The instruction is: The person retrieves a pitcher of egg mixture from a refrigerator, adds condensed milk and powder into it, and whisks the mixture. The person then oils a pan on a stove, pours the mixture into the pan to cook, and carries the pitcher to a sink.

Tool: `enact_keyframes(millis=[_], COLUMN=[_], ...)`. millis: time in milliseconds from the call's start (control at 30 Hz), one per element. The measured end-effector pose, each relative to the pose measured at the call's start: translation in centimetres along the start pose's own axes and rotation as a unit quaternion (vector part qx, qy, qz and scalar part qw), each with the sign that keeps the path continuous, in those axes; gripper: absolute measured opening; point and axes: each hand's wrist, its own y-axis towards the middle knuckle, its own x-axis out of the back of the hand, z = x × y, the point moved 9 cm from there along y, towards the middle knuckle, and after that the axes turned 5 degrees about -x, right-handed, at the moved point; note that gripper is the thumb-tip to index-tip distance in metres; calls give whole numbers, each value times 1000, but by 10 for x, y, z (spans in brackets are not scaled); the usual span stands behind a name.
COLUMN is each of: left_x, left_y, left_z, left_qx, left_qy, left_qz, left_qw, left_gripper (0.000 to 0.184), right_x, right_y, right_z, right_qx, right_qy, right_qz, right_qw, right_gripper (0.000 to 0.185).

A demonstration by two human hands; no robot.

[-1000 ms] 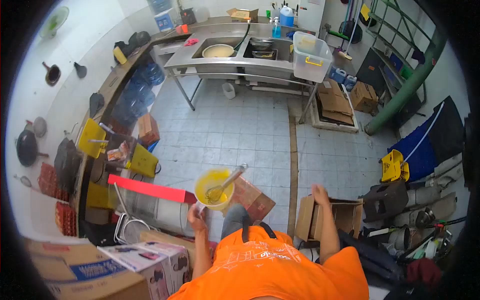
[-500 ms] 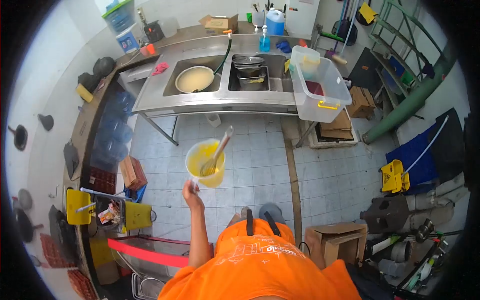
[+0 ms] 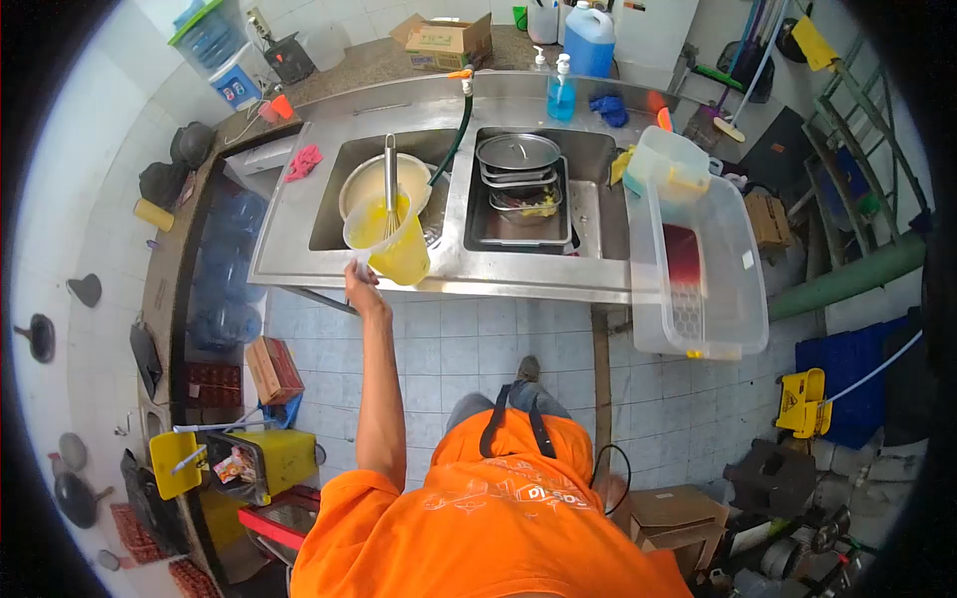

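Note:
My left hand [image 3: 363,283] is closed round the handle of a translucent plastic pitcher [image 3: 407,261] smeared with yellow. Inside it stands a whisk [image 3: 391,169], its handle pointing up. The pitcher is held over the front edge of the left sink basin [image 3: 327,221], overlapping a round bowl [image 3: 356,187] of cloudy, pale liquid. A dark green hose [image 3: 463,130] runs from the tap into that basin. In the right basin, metal pans and lids [image 3: 518,151] are stacked. Beside my right hip only a bit of my right arm [image 3: 610,490] shows; its fingers are hidden.
A clear plastic tub [image 3: 743,299] sits at the counter's right end, with a smaller container [image 3: 670,159] near it. Blue soap in a pump bottle [image 3: 561,95] and a pink cloth [image 3: 303,162] lie along the sink. A yellow bin [image 3: 289,463] and cardboard box [image 3: 678,513] flank me.
I have stepped up to the sink, which now looks closer. My left hand has carried the pitcher and whisk from above the floor to the left basin's front edge.

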Motion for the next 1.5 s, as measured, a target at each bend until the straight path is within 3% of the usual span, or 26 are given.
enact_keyframes(millis=[133,233,333,433,500,533,633,700,767,833,900,933,1000,1067,1100,1133,1167,1200,1267,1300,1367,1400,1500], left_x=[-22,-49,-59,-75,-73,-89,-57,-41,-63,-37,-57,-100,-173,-260,-303,-345,-387,-422,-476,-497,-520,-523,-520], left_y=[85,124,166,193,207,196,193,208,226,247,265,258,264,258,259,258,246,245,251,244,223,224,216], left_z=[44,61,111,168,237,242,296,290,275,292,261,219,191,175,171,162,140,146,168,167,160,166,165], left_qx=[-26,-15,64,59,173,221,270,170,6,107,-113,-154,-143,-87,-135,-249,-356,-352,-484,-452,-447,-480,-535], left_qy=[92,106,175,164,40,-47,-36,296,576,466,604,607,372,294,282,303,311,333,327,303,385,358,411], left_qz=[0,-24,-6,38,42,47,-10,101,206,64,39,59,144,256,302,334,351,372,422,480,494,490,447], left_qw=[995,994,982,984,983,973,962,935,791,876,788,777,906,917,901,857,809,792,693,688,639,634,587], left_gripper=[26,28,28,27,25,23,25,28,33,33,37,37,28,21,26,35,43,50,59,55,39,34,41], right_x=[-3,-15,-25,-38,-55,-71,-127,-158,-182,-203,-220,-225,-235,-247,-254,-256,-265,-255,-257,-269,-299,-312,-363], right_y=[28,-7,1,27,21,8,-38,-68,-89,-106,-117,-120,-123,-112,-108,-113,-92,-114,-121,-132,-137,-133,-125], right_z=[161,283,291,222,192,171,128,130,138,139,142,142,145,160,169,173,109,116,129,135,93,68,14], right_qx=[61,74,52,25,10,-8,-86,-108,-118,-125,-135,-138,-129,-44,3,59,-14,-22,58,95,60,43,58], right_qy=[124,96,100,119,-141,-181,-28,65,125,168,206,221,265,396,482,562,650,467,335,339,334,329,197], right_qz=[48,14,-36,-74,-118,-127,-124,-147,-175,-199,-223,-233,-241,-176,-116,-63,-21,-224,-286,-284,-334,-350,-407], right_qw=[989,993,993,990,983,975,988,981,969,957,943,937,925,900,868,822,760,855,896,892,879,876,890], right_gripper=[31,28,29,27,24,24,23,23,23,23,23,23,23,22,21,21,23,24,25,25,26,27,25])
